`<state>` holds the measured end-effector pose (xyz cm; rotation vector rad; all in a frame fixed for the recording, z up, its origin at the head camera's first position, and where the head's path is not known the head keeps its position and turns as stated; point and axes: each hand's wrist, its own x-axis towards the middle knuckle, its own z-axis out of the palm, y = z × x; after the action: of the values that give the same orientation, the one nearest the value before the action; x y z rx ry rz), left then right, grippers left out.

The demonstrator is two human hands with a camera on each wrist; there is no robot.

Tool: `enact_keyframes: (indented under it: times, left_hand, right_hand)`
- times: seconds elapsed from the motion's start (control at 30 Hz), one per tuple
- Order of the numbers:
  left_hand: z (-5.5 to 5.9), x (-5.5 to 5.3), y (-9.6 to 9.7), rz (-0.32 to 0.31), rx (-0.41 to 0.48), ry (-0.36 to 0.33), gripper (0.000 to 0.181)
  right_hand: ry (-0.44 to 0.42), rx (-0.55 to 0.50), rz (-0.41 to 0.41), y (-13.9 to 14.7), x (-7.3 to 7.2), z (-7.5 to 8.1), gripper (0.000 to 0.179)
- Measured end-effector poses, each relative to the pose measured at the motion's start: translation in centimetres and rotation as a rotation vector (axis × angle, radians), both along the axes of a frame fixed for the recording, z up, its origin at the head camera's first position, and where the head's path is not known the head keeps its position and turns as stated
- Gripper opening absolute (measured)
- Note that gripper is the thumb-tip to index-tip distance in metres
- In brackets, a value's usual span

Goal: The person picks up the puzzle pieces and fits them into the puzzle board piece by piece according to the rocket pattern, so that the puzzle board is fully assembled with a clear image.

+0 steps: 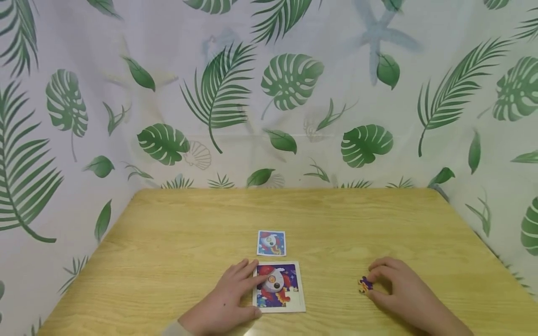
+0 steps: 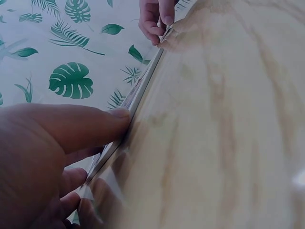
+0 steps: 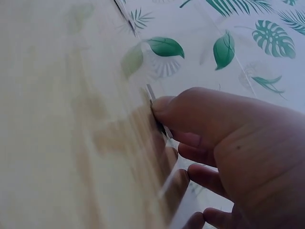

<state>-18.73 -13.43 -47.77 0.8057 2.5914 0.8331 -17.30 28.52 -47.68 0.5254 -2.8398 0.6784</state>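
Note:
A square jigsaw puzzle board [image 1: 301, 301] with a pale border lies near the table's front, showing a white and red rocket on purple. Its lower right part is bare pale backing. My left hand [image 1: 229, 298] rests at the board's left side, the index finger extended over the picture and the thumb by the lower left corner. In the left wrist view the thumb touches the board's edge [image 2: 138, 95]. Out to the right, my right hand [image 1: 401, 291] pinches a purple and orange puzzle piece [image 1: 363, 285] between thumb and fingers, low over the table. The right wrist view shows the piece's thin edge [image 3: 150, 90].
Just behind the board lies a small picture card [image 1: 271, 243] with a similar rocket on blue. The wooden table [image 1: 168, 233] ends at the back against a leaf-patterned curtain [image 1: 311, 154], which also hangs on both sides.

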Motion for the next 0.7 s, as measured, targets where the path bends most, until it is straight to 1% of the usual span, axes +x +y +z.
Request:
enact_keyframes:
  times: [0.2, 0.33, 0.43, 0.57, 0.7]
  left_hand:
    - [-0.2, 0.0, 0.1, 0.016, 0.005, -0.004, 0.069]
    - [-0.5, 0.0, 0.3, 0.032, 0.013, -0.003, 0.070]
    - [-0.7, 0.0, 0.4, 0.030, 0.022, 0.013, 0.072]
    - [-0.8, 0.0, 0.2, 0.016, 0.008, 0.028, 0.072]
    - [-0.6, -0.1, 0.1, 0.016, 0.005, 0.037, 0.071]
  right_hand:
    - [-0.032, -0.027, 0.039, -2.6, -0.6, -0.2, 0.017]
    - [-0.026, -0.023, 0.056, -4.2, -0.9, -0.4, 0.018]
    - [-0.043, -0.030, 0.033, -4.8, -1.1, -0.5, 0.018]
    - [-0.072, -0.041, 0.002, -5.2, -1.0, -0.7, 0.017]
    - [-0.031, -0.032, 0.000, -5.3, -0.9, -0.4, 0.017]
